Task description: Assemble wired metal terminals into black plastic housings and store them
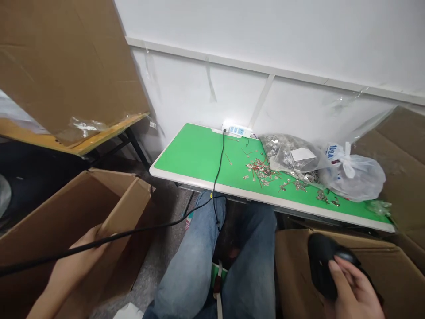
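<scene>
Black tool [318, 266], held in a narrow grip by your right hand [353, 290].
Your left hand [71, 261] sits under the power cord [133, 232]; grip unclear.

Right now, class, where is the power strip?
Head view: the power strip sits on the green table's far edge, against the wall, left of the bag of metal parts.

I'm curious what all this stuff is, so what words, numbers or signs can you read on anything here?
Blue print on the plastic bag: seems to read "1VLA", but it is creased, so I'm unsure.
Power strip: markings too small to read.
White label on the bag of metal parts: no text can be made out.
</scene>
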`<state>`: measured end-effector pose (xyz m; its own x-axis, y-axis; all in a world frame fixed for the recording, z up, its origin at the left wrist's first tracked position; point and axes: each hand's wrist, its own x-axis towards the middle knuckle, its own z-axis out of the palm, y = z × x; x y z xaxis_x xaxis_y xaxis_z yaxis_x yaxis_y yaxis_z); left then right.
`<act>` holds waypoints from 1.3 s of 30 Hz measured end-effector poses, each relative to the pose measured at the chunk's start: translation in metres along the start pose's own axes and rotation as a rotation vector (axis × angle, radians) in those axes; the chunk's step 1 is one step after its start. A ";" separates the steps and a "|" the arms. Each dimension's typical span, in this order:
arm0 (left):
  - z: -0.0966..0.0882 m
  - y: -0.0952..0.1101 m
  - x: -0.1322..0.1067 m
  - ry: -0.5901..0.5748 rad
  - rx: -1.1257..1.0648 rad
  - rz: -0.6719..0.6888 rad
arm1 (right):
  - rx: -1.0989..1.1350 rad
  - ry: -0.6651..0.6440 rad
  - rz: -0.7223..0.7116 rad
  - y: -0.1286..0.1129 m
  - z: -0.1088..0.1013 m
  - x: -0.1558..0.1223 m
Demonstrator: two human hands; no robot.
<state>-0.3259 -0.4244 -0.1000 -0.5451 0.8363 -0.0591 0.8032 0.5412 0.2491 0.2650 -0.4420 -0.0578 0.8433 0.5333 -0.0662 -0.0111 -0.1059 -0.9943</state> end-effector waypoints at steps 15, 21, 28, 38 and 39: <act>-0.032 0.399 0.114 0.532 -0.865 1.139 | 0.541 -0.991 -0.007 -0.113 0.299 0.078; 0.034 0.485 0.154 0.323 -0.573 1.476 | 0.505 -1.016 0.123 -0.109 0.389 0.121; 0.056 0.489 0.177 0.246 -0.550 1.427 | 0.715 -0.890 0.134 -0.076 0.412 0.136; 0.058 0.494 0.169 -0.033 -0.820 1.272 | 0.389 -1.283 0.100 -0.090 0.379 0.134; 0.059 0.494 0.169 -0.042 -0.868 1.245 | 0.348 -1.312 0.075 -0.091 0.376 0.138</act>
<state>-0.0071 -0.0110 -0.0435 0.3725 0.7173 0.5889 0.3384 -0.6958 0.6335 0.1804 -0.0431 -0.0078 -0.2912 0.9556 0.0439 -0.3325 -0.0581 -0.9413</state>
